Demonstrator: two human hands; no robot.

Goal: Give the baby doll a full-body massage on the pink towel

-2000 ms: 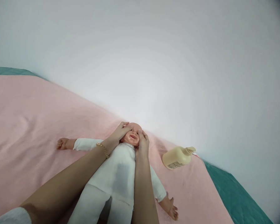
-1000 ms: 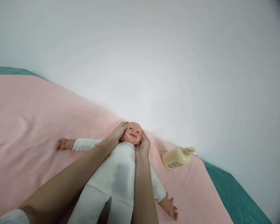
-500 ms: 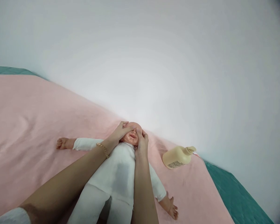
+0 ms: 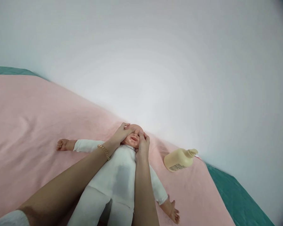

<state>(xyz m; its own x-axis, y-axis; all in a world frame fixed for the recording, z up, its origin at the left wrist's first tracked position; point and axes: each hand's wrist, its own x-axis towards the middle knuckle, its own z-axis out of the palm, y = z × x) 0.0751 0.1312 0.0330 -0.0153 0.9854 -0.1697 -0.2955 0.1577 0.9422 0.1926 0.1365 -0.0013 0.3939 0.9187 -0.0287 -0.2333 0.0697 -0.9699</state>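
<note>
A baby doll (image 4: 112, 177) with a white cloth body lies on its back, head toward the wall and arms spread. Around the left side of its head (image 4: 134, 139) my left hand (image 4: 122, 133) is curved, the thumb laid across the brow near the eye. My right hand (image 4: 144, 142) cups the other side, fingers bent and thumb pressed by the other eye. Between my thumbs the doll's nose and open mouth show. My thumbs and fingers partly cover the eyes and sides of the head. A gold bracelet (image 4: 104, 152) circles my left wrist.
To the right of the doll, a pale yellow pump bottle (image 4: 178, 159) lies tilted on the pink blanket (image 4: 37, 116). Green quilted fabric (image 4: 238, 194) shows past the blanket's edge. A white wall (image 4: 141, 62) rises directly behind the doll's head.
My thumbs have slid slightly apart, outward from the nose bridge along the brow. More of the doll's eye area shows between them. Both hands stay around the head.
</note>
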